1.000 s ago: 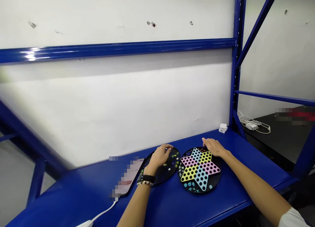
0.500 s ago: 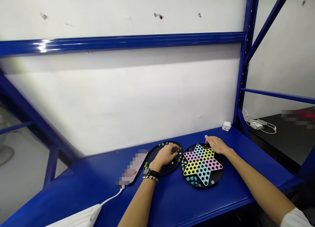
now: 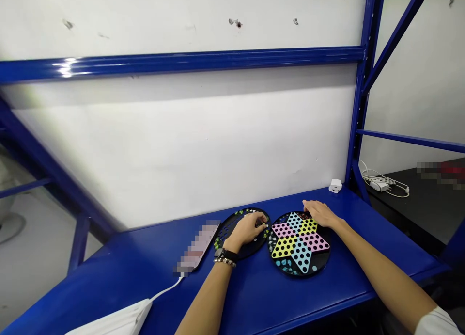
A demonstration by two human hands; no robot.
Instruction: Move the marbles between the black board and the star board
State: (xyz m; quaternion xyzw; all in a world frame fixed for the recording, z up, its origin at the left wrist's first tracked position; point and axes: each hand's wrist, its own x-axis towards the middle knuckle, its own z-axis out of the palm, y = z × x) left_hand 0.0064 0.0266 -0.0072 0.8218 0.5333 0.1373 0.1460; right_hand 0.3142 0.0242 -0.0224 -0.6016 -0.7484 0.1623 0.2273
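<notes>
The Chinese checkers board (image 3: pixel 297 235) lies flat on the blue table, with a pink, yellow and light-blue star full of holes and loose marbles around its rim. My right hand (image 3: pixel 320 213) rests flat on its far right edge, fingers stretched. Left of it is a round black tray (image 3: pixel 244 252) with green, white and dark marbles along its edge. My left hand (image 3: pixel 247 227), a watch on its wrist, hangs over that tray's right side. Its thumb and forefinger curl together in a pinch by the marbles; what is between the tips is too small to make out.
A phone (image 3: pixel 201 245) lies left of the tray, its white cable running to a white power strip (image 3: pixel 112 320) at the front. A white charger plug (image 3: pixel 335 185) stands at the back right. Blue shelf posts (image 3: pixel 358 107) and a beam (image 3: pixel 181 62) frame the table.
The fingertips of my left hand have come closer together and sit slightly further right over the tray. My right hand stays on the board's edge.
</notes>
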